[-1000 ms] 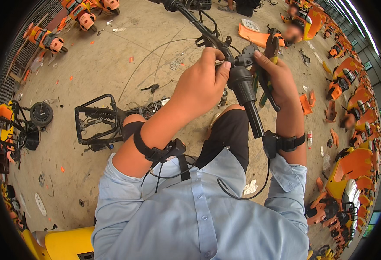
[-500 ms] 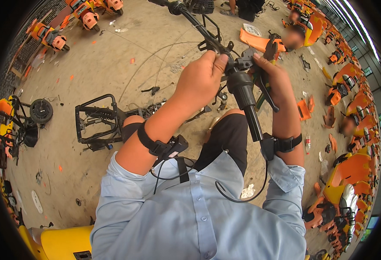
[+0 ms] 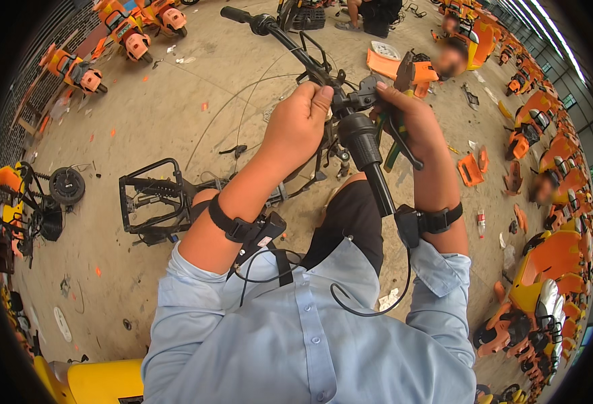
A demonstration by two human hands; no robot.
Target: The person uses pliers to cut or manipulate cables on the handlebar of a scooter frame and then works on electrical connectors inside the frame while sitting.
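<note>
The left hand is resting tightly curled at the handlebar, its fingertips hiding; the half-closed right hand is holding pliers and thumbing the brake lever. Keeping the handlebar steady is probably helping, though the pliers are crowding the lever. Beyond, a black frame is lying; orange scooters are standing farther.

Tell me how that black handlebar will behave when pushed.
The handlebar is likely stiff, since its long span shows no sag. Pushed at the far end, it may swing, since that end reaches well past the left hand. The textured grip probably resists slipping.
</note>
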